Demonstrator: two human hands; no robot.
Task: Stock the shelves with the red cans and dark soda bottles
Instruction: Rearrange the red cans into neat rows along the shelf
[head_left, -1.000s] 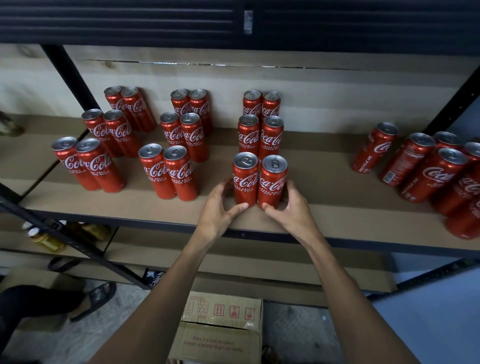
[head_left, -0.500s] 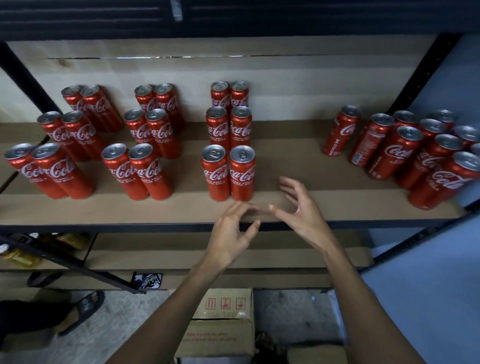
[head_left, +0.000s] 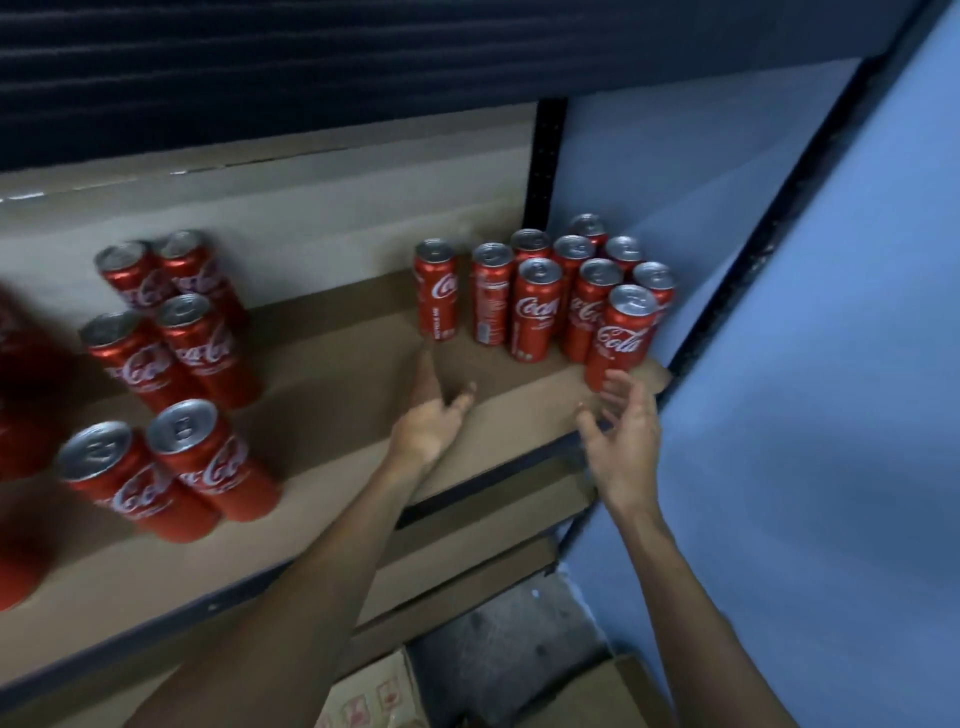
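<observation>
While both hands hang over shelf (head_left: 337, 415) edge, neither grasps anything. Left hand (head_left: 428, 426) relaxed, forefinger stretched toward lone Coca-Cola can (head_left: 436, 291) just past its tip. Right hand (head_left: 621, 431) fingers spread loose, just short of front can (head_left: 621, 338) of bunched cluster (head_left: 535, 306). Paired rows (head_left: 182, 353) stand well off beyond left hand. Step, I reckon: fetching next pair for new row. Next move wants each hand wrapping one can, neighbours left standing. No dark bottles in sight.
</observation>
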